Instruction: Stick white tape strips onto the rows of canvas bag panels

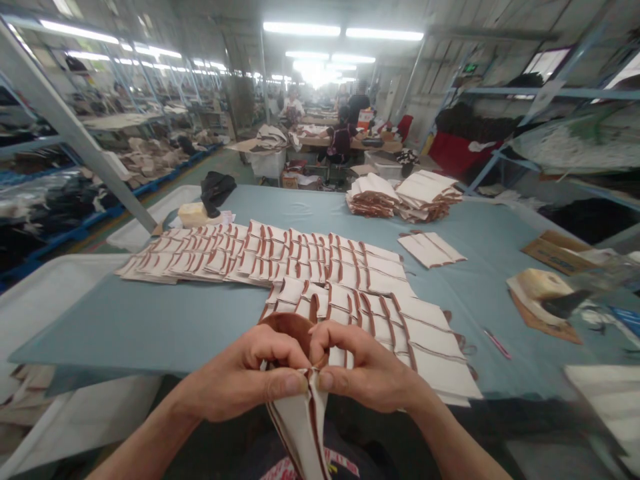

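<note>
Both my hands meet at the table's near edge on one cream fabric piece with brown trim. My left hand pinches its upper edge between thumb and fingers. Close beside it, my right hand pinches the same edge, thumb tip almost touching the other thumb. A brown lining or band curves up behind the fingers, and the lower part hangs toward my lap. Just beyond lies an overlapping row of similar cream pieces, with a longer row behind it. What sits between the fingertips is partly hidden.
On the blue-covered table stand stacks of cream pieces at the far right and a single piece nearer. A pink pen-like tool, a yellowish block and a cardboard box lie right. People work beyond the table.
</note>
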A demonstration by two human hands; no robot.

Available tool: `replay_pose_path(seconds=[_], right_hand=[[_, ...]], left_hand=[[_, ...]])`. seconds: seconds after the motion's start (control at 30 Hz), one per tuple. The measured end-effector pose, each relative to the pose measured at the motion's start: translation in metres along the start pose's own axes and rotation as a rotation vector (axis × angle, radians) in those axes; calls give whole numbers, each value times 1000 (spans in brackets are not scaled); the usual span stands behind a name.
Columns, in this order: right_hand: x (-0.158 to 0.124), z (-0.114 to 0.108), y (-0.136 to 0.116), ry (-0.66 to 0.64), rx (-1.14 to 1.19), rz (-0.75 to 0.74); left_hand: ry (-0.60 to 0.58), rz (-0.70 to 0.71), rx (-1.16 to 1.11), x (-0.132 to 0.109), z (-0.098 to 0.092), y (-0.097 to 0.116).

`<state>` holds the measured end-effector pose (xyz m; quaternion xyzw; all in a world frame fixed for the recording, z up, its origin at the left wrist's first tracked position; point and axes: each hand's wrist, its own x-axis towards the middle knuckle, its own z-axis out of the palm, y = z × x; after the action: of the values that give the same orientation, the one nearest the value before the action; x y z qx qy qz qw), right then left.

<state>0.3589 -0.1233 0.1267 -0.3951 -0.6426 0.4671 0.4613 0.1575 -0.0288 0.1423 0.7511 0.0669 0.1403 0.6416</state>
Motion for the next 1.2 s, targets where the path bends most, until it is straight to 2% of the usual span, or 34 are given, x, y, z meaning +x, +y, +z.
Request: replay_pose_path(seconds=[0.17,0.33,0.4,0.57,0.7,0.8,1.0,1.1,1.2], right_hand=[[-1,3,0,-5,-4,16],[-1,7,-8,-33,-41,-88],[-3,10,-13,-29,-76,-117],[-12,16,-25,35,-324,-98],[-18,21,-32,55,-467,-137],[-22,24,-34,62,-516,-147],[-28,23,-36,76,-456,-121],[-29,23,-34,68,-461,-118],[-29,24,-26,54,-380,-122]], left_hand=[[19,21,-29,-5,5,3],[36,132,57,-12,11,6],[84,152,154,-15,15,10],[338,138,605,-22,27,21],[326,101,770,-26,33,26],[276,17,734,-28,36,29],[196,-97,522,-30,41,34],[137,-63,421,-30,41,32],[146,24,345,-29,41,25]])
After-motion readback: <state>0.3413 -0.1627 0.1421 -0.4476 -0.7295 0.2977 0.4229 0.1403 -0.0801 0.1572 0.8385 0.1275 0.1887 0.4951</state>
